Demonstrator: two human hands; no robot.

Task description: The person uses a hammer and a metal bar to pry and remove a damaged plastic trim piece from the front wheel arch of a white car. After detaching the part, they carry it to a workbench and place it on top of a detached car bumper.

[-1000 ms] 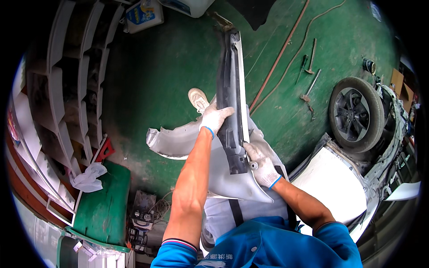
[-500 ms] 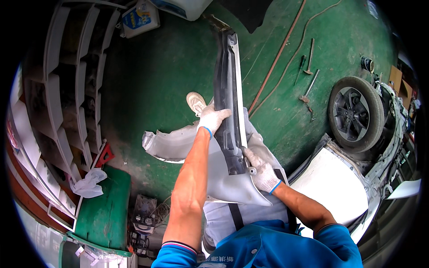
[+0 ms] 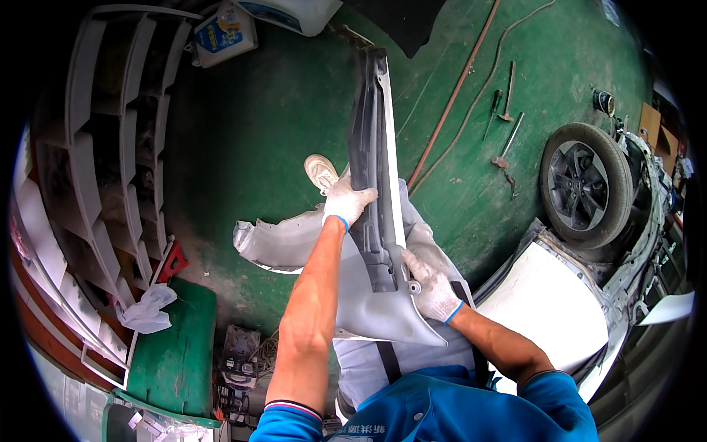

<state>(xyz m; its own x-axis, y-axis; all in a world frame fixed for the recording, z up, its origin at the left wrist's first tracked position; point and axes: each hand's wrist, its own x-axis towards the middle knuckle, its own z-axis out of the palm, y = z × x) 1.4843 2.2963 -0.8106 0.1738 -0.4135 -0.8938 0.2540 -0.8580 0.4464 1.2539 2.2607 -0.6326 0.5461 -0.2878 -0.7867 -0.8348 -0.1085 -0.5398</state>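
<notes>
A silver-grey car fender (image 3: pixel 372 317) rests across my lap, its curved wheel-arch arm reaching out to the left. Along its upright edge runs a long black trim strip (image 3: pixel 366 140) that extends far forward. My left hand (image 3: pixel 347 202), in a white knit glove with a blue cuff, is wrapped round the strip and fender edge partway up, thumb on top. Lower down, my right hand (image 3: pixel 433 289), gloved the same way, grips the fender's right edge beside a small round mounting tab (image 3: pixel 414 287). Its far fingers are hidden beneath the panel.
At right a wheel (image 3: pixel 587 186) lies by a white car panel (image 3: pixel 549 302). Hammers (image 3: pixel 508 151) and a screwdriver (image 3: pixel 495 107) lie on the green floor near a hose (image 3: pixel 471 110). Grey shelving (image 3: pixel 88 177) and a green bin (image 3: pixel 180 353) stand at left; a jug (image 3: pixel 224 33) stands ahead.
The fender and strip have shifted very slightly toward me and to the left. Both hands keep their hold, the left moving a little with the panel.
</notes>
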